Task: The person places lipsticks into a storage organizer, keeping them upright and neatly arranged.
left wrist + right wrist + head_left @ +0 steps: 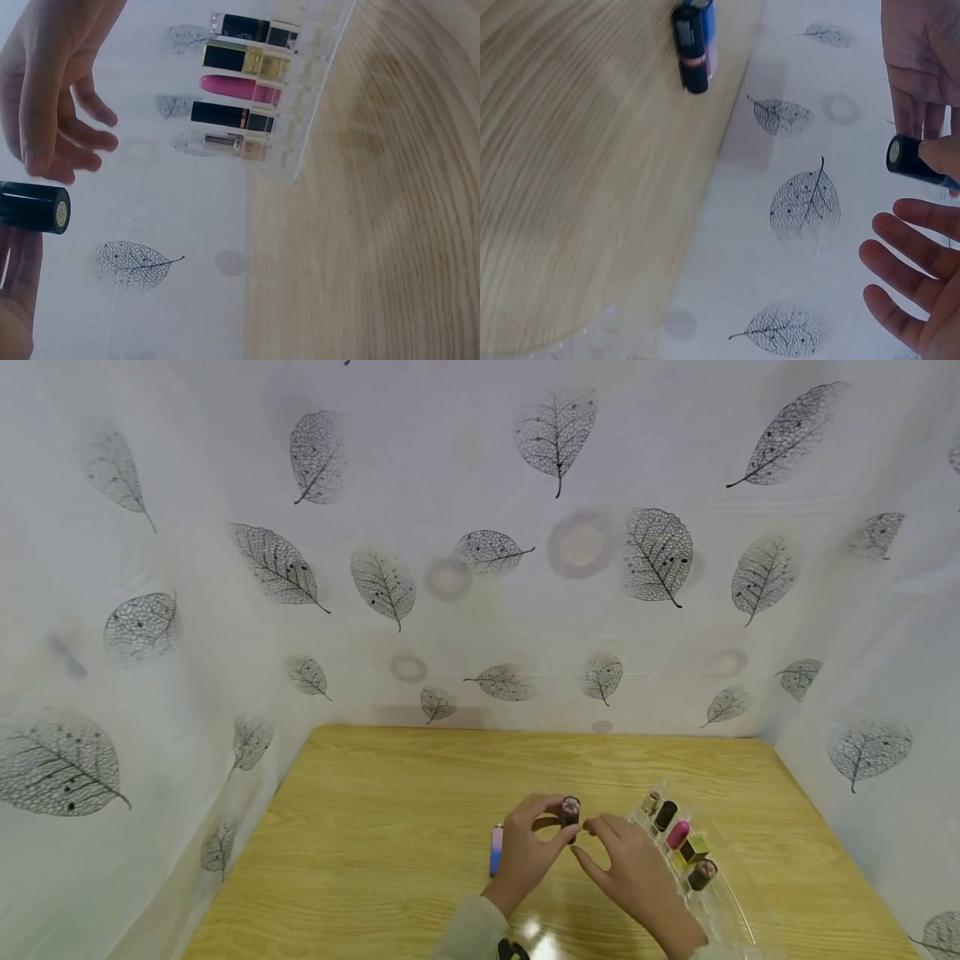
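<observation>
My left hand (522,847) pinches a dark lipstick tube (571,811) between thumb and fingers, above the table. The tube's round end, with a pale label, shows in the left wrist view. Close on the right side of the tube is my right hand (637,870), its fingers spread and relaxed with nothing in them. In the right wrist view, the right hand's fingers (904,277) are apart from the lipstick tube (915,160), and the left thumb lies across the tube.
At the right, a clear stepped holder (321,82) carries several lipsticks, among them a pink one (678,834) and a black-and-gold one (694,849). Left of my left hand is a pink-and-blue tube (496,850); a black lipstick (690,46) stands beside it. Leaf-print curtain (450,610) encloses the wooden table.
</observation>
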### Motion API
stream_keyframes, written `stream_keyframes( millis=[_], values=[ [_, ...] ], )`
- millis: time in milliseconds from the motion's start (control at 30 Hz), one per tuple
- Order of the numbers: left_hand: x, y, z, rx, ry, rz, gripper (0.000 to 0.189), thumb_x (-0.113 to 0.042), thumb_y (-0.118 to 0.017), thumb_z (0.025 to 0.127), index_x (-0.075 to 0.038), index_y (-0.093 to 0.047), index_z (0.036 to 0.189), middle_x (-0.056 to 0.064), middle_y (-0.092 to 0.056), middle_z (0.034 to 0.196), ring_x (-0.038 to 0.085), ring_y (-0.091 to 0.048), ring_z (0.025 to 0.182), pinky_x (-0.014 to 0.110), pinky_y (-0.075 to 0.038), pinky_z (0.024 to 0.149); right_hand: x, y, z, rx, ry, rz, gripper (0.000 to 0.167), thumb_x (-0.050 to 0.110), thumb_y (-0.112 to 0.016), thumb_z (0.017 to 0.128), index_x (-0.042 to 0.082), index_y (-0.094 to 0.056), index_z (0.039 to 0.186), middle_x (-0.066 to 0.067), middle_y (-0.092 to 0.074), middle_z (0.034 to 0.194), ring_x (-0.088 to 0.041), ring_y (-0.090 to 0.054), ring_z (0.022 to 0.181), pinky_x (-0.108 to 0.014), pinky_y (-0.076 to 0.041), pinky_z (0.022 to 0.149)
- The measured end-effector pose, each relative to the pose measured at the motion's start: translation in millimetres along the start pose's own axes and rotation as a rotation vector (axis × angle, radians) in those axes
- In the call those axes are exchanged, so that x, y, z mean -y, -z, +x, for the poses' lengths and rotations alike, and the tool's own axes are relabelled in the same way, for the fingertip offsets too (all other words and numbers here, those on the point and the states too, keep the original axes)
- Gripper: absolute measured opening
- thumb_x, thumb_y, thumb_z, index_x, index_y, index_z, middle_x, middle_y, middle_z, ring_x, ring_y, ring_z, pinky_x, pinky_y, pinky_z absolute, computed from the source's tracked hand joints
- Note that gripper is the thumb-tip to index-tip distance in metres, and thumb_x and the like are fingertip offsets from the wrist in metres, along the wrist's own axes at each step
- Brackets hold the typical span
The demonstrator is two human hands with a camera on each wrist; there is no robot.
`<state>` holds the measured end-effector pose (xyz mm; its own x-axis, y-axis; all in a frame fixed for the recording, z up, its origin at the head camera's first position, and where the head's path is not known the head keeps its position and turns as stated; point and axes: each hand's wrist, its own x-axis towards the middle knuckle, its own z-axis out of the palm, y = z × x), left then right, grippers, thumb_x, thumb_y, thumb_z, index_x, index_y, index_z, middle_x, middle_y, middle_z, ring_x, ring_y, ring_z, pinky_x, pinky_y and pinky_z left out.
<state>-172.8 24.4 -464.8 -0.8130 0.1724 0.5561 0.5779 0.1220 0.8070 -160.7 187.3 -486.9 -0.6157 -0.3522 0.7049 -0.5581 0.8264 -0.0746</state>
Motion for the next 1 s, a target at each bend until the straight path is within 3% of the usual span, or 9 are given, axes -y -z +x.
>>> stream_keyframes(
  millis=[67,133,200,233,467,600,867,1000],
  values=[
    [1.4,0.9,0.8,0.01,-0.009,-0.008,0.027,0.002,-0.07,0.079,0.004,-0.062,0.105,0.019,-0.064,0.098,0.03,-0.066,0.087,0.031,-0.058,0.074,-5,3,-1.1,-0.006,0.025,-0.039,0.043,0.047,-0.051,0.093,0.007,-0.065,0.086,-0.001,-0.064,0.081,-0.016,-0.063,0.071,-0.03,-0.053,0.062],
    [3.1,1.8,1.5,0.026,-0.014,-0.019,0.027,0.002,-0.07,0.08,0.004,-0.062,0.106,0.019,-0.064,0.099,0.031,-0.065,0.089,0.031,-0.058,0.075,-10,7,-2.2,-0.011,0.034,-0.07,0.059,0.053,-0.029,0.097,0.007,-0.065,0.085,-0.002,-0.064,0.08,-0.017,-0.062,0.07,-0.033,-0.053,0.062],
    [4.7,2.8,1.9,0.044,-0.02,-0.028,0.027,0.002,-0.07,0.08,0.003,-0.062,0.106,0.019,-0.063,0.1,0.031,-0.065,0.09,0.03,-0.057,0.076,-15,11,-2.8,-0.015,0.036,-0.087,0.063,0.053,-0.024,0.097,0.007,-0.065,0.082,-0.002,-0.063,0.078,-0.017,-0.061,0.068,-0.034,-0.052,0.061],
    [5.2,3.2,2.0,0.053,-0.025,-0.028,0.027,0.001,-0.07,0.08,0.002,-0.062,0.106,0.018,-0.063,0.1,0.03,-0.064,0.09,0.029,-0.057,0.076,-18,13,-3.2,-0.019,0.036,-0.097,0.064,0.053,-0.023,0.097,0.007,-0.064,0.081,-0.002,-0.062,0.077,-0.017,-0.061,0.067,-0.035,-0.052,0.06],
    [45.1,-7.9,-2.9,0.074,-0.093,0.024,0.029,-0.014,-0.071,0.083,-0.011,-0.062,0.11,0.007,-0.065,0.104,0.016,-0.064,0.093,0.023,-0.056,0.074,-43,35,-7.4,-0.002,0.036,-0.192,0.067,0.054,-0.02,0.098,0.008,-0.063,0.077,-0.004,-0.061,0.074,-0.018,-0.058,0.063,-0.036,-0.047,0.054],
    [48.5,-9.4,-3.3,0.072,-0.124,0.035,0.029,-0.016,-0.07,0.084,-0.012,-0.062,0.111,0.005,-0.065,0.103,0.011,-0.063,0.092,0.02,-0.056,0.071,-60,47,-15.4,0.021,0.04,-0.225,0.068,0.053,-0.017,0.098,0.008,-0.062,0.074,-0.002,-0.058,0.068,-0.016,-0.054,0.057,-0.037,-0.047,0.052],
    [50.6,-15.0,-4.9,0.072,-0.108,-0.002,0.029,-0.013,-0.072,0.082,-0.012,-0.063,0.109,0.007,-0.065,0.101,0.015,-0.064,0.089,0.024,-0.057,0.069,-106,66,-48.8,0.121,0.023,-0.289,0.078,0.058,-0.009,0.096,0.007,-0.063,0.074,-0.003,-0.056,0.064,-0.017,-0.052,0.053,-0.033,-0.042,0.044],
    [50.0,-18.1,-7.2,0.073,-0.1,0.012,0.031,-0.009,-0.073,0.08,-0.011,-0.062,0.109,0.007,-0.065,0.1,0.015,-0.064,0.089,0.02,-0.056,0.069,-126,72,-68.4,0.207,-0.013,-0.301,0.062,0.059,-0.034,0.095,0.009,-0.063,0.074,0.001,-0.053,0.063,-0.015,-0.049,0.052,-0.031,-0.04,0.044]
  ],
)
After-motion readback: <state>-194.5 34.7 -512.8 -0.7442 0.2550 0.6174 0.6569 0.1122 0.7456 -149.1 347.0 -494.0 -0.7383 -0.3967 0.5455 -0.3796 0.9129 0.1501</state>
